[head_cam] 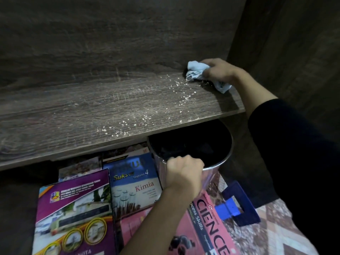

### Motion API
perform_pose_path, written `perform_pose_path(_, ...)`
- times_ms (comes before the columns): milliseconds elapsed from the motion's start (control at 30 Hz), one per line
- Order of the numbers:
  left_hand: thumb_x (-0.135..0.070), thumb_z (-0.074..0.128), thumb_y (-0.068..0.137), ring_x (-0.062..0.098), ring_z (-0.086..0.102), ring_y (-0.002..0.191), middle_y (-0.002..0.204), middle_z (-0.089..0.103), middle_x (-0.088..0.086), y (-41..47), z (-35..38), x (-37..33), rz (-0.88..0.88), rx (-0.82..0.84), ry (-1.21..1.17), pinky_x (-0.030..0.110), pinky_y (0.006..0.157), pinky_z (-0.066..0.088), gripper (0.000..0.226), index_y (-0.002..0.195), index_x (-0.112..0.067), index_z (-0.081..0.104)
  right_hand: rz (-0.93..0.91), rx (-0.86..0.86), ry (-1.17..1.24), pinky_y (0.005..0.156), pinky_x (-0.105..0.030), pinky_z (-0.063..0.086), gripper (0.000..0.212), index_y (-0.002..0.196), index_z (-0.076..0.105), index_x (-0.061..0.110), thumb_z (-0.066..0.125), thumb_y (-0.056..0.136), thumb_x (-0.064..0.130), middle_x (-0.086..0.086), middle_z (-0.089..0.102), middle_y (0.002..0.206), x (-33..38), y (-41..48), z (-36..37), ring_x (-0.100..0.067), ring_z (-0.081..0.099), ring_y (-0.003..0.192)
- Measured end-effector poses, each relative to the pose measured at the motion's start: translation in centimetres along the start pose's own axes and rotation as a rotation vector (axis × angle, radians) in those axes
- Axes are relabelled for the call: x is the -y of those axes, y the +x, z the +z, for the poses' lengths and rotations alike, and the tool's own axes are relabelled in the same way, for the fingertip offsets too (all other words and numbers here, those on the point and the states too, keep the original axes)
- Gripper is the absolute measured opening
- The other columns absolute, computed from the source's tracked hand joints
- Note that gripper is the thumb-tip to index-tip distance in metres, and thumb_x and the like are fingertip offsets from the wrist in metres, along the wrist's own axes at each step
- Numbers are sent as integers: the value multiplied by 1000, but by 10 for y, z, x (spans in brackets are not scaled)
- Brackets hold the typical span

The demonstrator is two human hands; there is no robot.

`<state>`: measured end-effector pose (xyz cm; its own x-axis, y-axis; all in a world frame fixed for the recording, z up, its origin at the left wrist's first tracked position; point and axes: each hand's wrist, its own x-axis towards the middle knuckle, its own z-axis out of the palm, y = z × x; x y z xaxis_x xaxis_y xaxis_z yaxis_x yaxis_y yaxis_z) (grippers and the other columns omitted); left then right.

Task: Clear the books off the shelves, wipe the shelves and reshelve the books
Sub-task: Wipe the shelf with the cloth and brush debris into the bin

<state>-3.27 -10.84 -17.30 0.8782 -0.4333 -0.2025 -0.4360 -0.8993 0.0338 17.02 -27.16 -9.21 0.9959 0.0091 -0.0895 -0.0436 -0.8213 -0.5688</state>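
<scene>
A dark wooden shelf (92, 111) runs across the view, bare of books and strewn with pale crumbs toward its right end. My right hand (220, 70) grips a crumpled light blue cloth (196, 70) at the shelf's back right corner, against the back panel. My left hand (184, 169) grips the near rim of a round metal bin (220, 161) held just under the shelf's front edge. Below lie a purple book (73, 208), a blue "Kimia" book (132, 183) and a pink "Science" book (207, 227).
The cabinet's side wall (276, 43) rises right of the shelf. A dark blue plastic object (237, 207) lies on a patterned floor covering (276, 227) beside the pink book. More book covers (81, 166) show under the shelf's edge.
</scene>
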Motion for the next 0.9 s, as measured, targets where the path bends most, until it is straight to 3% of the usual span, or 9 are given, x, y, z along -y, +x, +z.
perform_pose_path(167,-15,59,90,28,62,104,108,66,5,0,1,0,-8,-2,7,29,70,33,19,108,-21,61,-68,10,40,75,-22,40,41,122,60,27,52,86,9,3,59,110,2,-22,13,-13,51,102)
perform_pose_path(267,-17,56,91,28,62,106,111,65,5,1,3,1,-23,-35,12,29,71,35,20,110,-21,61,-99,-6,35,96,-36,44,42,113,63,38,55,72,29,7,65,111,3,-38,23,-18,58,109)
perform_pose_path(333,-17,54,92,28,61,107,112,65,4,1,4,2,-33,-55,3,29,74,38,23,113,-22,61,-115,1,42,101,-41,43,46,111,63,41,53,67,31,11,66,111,0,-48,25,-19,59,111)
perform_pose_path(467,-15,51,93,28,62,106,111,64,3,0,8,3,-23,-95,-33,30,78,42,33,122,-29,57,-172,45,108,88,-20,42,43,120,62,24,54,83,2,6,64,108,-3,-62,23,-10,56,102)
perform_pose_path(533,-15,52,93,27,62,105,111,65,2,1,9,3,-10,-104,-37,30,79,43,35,124,-29,56,-193,-27,114,80,-10,40,40,124,60,17,51,88,1,0,63,113,-3,-62,10,-10,55,104)
perform_pose_path(633,-14,51,93,28,62,105,110,66,4,2,9,3,0,-110,-21,30,77,41,34,123,-28,58,-71,-225,-117,94,-28,42,44,138,46,22,51,94,17,-9,57,130,-11,-45,-7,-26,53,118)
perform_pose_path(700,-14,51,92,29,62,105,110,66,5,1,8,2,7,-104,-8,29,72,36,31,120,-26,60,67,-213,-338,95,-42,42,47,141,38,22,49,95,22,-15,51,135,-20,-39,-4,-36,49,121)
perform_pose_path(800,-12,51,92,30,62,106,110,66,6,1,7,2,5,-96,7,29,73,37,25,113,-21,61,132,-185,-404,101,-46,35,50,143,35,24,47,95,27,-13,42,145,-25,-35,14,-38,41,128)
perform_pose_path(900,-10,49,92,30,62,105,109,66,9,1,6,2,0,-95,28,30,71,35,23,109,-19,61,68,-183,-430,107,-46,29,52,147,31,27,44,96,27,-9,36,151,-19,-39,22,-37,32,134)
